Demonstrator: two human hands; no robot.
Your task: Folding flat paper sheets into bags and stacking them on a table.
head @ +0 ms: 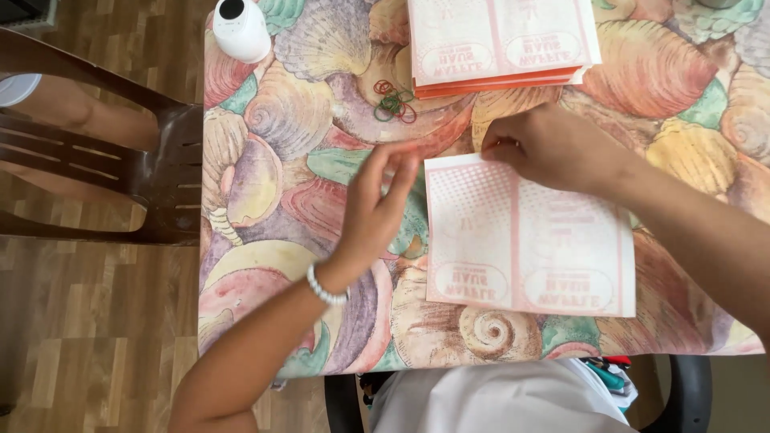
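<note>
On the shell-patterned tablecloth (pixel 273 160), her right hand (pixel 553 148) pinches the printed paper sheet's (pixel 525 236) far corner, while the left hand (pixel 373 208), fingers spread and empty, hovers just beside that sheet.

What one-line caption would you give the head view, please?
Right hand presses a pink printed sheet on a seashell tablecloth; left hand hovers beside it.

Spread across the table, a cloth (pixel 273 208) printed with pastel seashells. Toward the cloth's far left corner, a white bottle (pixel 241 29) with a dark cap. Off the cloth's left edge, a brown slatted chair (pixel 120 160) on wood-plank flooring (pixel 96 337).
</note>
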